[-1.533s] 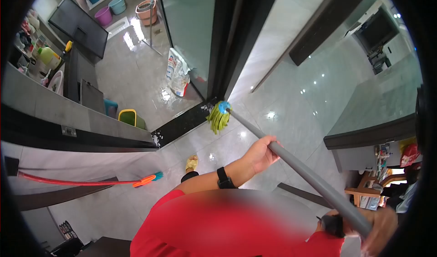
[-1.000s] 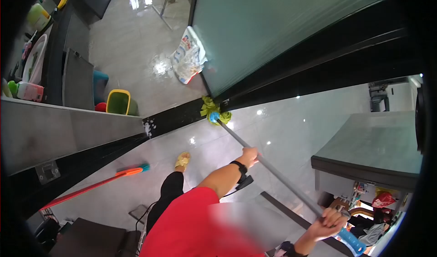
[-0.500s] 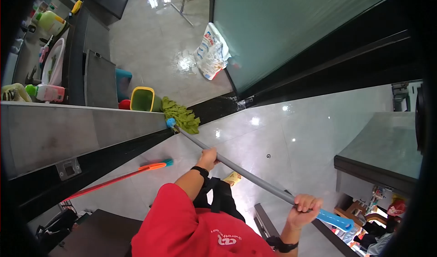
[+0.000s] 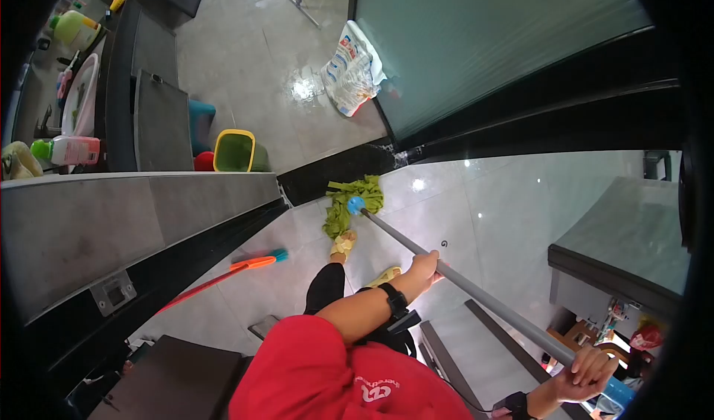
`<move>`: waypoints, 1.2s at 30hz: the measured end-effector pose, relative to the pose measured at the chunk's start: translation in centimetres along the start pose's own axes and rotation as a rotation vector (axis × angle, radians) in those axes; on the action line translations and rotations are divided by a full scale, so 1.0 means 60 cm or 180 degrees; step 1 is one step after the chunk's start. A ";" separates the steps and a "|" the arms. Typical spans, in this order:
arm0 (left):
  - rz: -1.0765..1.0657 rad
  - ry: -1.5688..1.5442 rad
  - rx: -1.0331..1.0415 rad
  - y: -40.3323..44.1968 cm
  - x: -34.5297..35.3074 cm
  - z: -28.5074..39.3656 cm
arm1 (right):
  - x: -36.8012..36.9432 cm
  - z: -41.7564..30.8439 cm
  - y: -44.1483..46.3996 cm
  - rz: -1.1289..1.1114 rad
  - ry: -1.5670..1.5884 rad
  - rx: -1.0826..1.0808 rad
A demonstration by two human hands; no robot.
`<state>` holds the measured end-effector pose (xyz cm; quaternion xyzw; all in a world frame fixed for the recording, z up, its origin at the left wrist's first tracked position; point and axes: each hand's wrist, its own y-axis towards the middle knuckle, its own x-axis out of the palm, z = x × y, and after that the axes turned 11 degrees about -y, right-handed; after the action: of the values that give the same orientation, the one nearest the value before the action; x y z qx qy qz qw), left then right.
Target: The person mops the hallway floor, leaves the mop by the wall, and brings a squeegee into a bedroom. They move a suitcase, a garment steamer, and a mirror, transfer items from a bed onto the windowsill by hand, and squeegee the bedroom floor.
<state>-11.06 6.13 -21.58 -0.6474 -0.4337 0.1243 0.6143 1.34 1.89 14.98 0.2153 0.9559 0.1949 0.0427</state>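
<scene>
A mop with a grey pole (image 4: 497, 307) slants across the view. Its green strip head (image 4: 367, 191) lies on the tiles by the dark door sill, and a blue joint (image 4: 356, 205) links head and pole. Wrapped round the middle of the pole is my left hand (image 4: 425, 269). Farther up, my right hand (image 4: 593, 370) is closed over the pole's end, next to the blue grip (image 4: 617, 395). My feet in yellow slippers (image 4: 343, 244) are just below the mop head, one very near it.
A red-handled broom (image 4: 256, 262) with teal bristles lies left. Beyond the sill (image 4: 327, 168) are a yellow-green bin (image 4: 236, 140), a white printed bag (image 4: 352, 70) and a frosted glass door (image 4: 476, 48). A grey counter (image 4: 621, 230) stands right, a dark brown surface (image 4: 163, 383) lower left.
The mop head has moved right and toward me, off the wall end and sill onto the near tiles. Both hands have shifted right with the pole. A slippered foot has come into view.
</scene>
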 end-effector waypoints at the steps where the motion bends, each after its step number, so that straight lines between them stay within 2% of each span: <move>1: -0.0090 0.0067 0.0068 -0.020 0.004 0.017 | -0.012 0.002 0.005 -0.0017 -0.0006 -0.0006; 3: -0.0162 0.0130 0.0366 -0.032 -0.008 0.061 | -0.024 0.020 0.001 0.0127 0.0097 0.0156; 6: 0.0095 -0.0274 0.0965 -0.023 -0.049 0.142 | 0.000 0.104 -0.038 0.0199 -0.0803 0.0296; 8: 0.0275 -0.0508 0.1272 0.019 -0.105 0.196 | 0.046 0.159 -0.075 -0.0045 0.0182 0.0654; 10: 0.0751 -0.0570 0.1485 0.026 -0.127 0.243 | 0.087 0.198 -0.099 0.0273 0.0574 0.0898; 11: 0.0733 -0.0507 0.1474 0.031 -0.124 0.251 | 0.093 0.199 -0.096 0.0332 0.0561 0.0872; 13: 0.1374 -0.0218 0.1721 0.043 -0.121 0.250 | 0.094 0.195 -0.092 0.0181 0.0521 0.1013; 17: 0.1053 -0.0060 0.1839 0.052 -0.089 0.216 | 0.077 0.152 -0.088 0.0102 0.0287 0.0770; 19: 0.0488 0.0322 0.1375 0.049 -0.067 0.184 | 0.068 0.121 -0.080 0.0147 0.0249 0.0692; 23: 0.0218 0.0237 0.1223 0.048 0.000 0.115 | 0.055 0.067 -0.065 0.0169 -0.0061 0.0298; 26: -0.0240 0.0189 0.0865 0.050 0.020 0.074 | 0.049 0.028 -0.063 0.0059 -0.0270 0.0053; 29: -0.0350 0.0197 0.0425 0.031 0.034 0.001 | 0.018 -0.026 -0.056 0.0436 -0.0738 -0.0122; 31: -0.0332 0.0302 0.0122 -0.012 0.048 -0.055 | -0.023 -0.075 -0.046 0.0447 -0.0441 -0.0410; 32: -0.0359 0.0344 0.0111 -0.037 0.059 -0.078 | -0.036 -0.103 -0.039 0.0274 -0.0406 -0.0505; 33: -0.0453 0.0478 -0.0172 -0.065 0.070 -0.098 | -0.049 -0.130 -0.034 0.0108 -0.0365 -0.0597; 34: -0.0545 0.0616 -0.0457 -0.089 0.078 -0.111 | -0.065 -0.153 -0.041 0.0171 -0.0565 -0.0692; 35: -0.0572 0.0664 -0.0466 -0.108 0.089 -0.120 | -0.069 -0.172 -0.039 0.0208 -0.0585 -0.0729; 36: -0.0760 0.0799 -0.0652 -0.124 0.101 -0.127 | -0.072 -0.191 -0.032 -0.0063 -0.0477 -0.0788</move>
<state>-5.22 4.24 -10.98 -0.6609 -0.4378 -0.0759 0.6048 2.59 -5.60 24.79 0.2130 0.9208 0.2942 0.1420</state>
